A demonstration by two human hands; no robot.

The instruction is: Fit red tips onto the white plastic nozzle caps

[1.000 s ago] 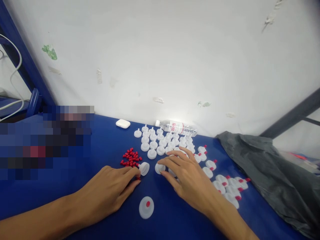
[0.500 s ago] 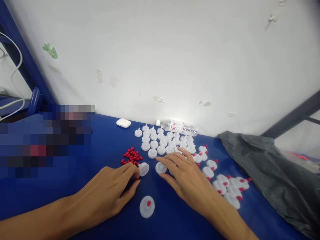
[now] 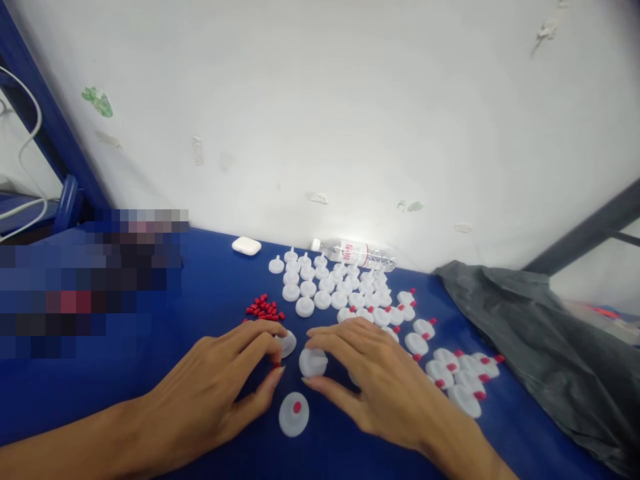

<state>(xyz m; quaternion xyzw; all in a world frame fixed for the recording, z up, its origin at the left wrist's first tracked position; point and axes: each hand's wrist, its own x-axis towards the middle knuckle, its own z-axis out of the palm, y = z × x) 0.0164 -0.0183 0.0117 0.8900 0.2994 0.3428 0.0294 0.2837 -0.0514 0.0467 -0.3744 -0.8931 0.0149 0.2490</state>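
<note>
My left hand (image 3: 227, 377) is closed in a pinch, with a bit of a small red cap showing between thumb and index finger. Beside those fingertips a white nozzle lid (image 3: 288, 344) lies partly hidden on the blue surface. Between the thumb and fingers of my right hand (image 3: 375, 373) is another translucent white nozzle lid (image 3: 313, 363), tilted with its spout toward my palm. Just below, between the hands, rests a white lid with a red tip (image 3: 294, 415). A heap of loose red caps (image 3: 264, 307) sits beyond my left hand.
Several white nozzle lids (image 3: 324, 283) stand grouped at the back. Red-tipped lids (image 3: 442, 365) spread along the right. A clear plastic bottle (image 3: 353, 252) lies against the wall, a white case (image 3: 247, 246) to its left. Dark grey cloth (image 3: 540, 347) covers the right edge.
My right hand has taken hold of a white nozzle lid and brought it left and nearer, toward my left hand. My left hand has barely moved.
</note>
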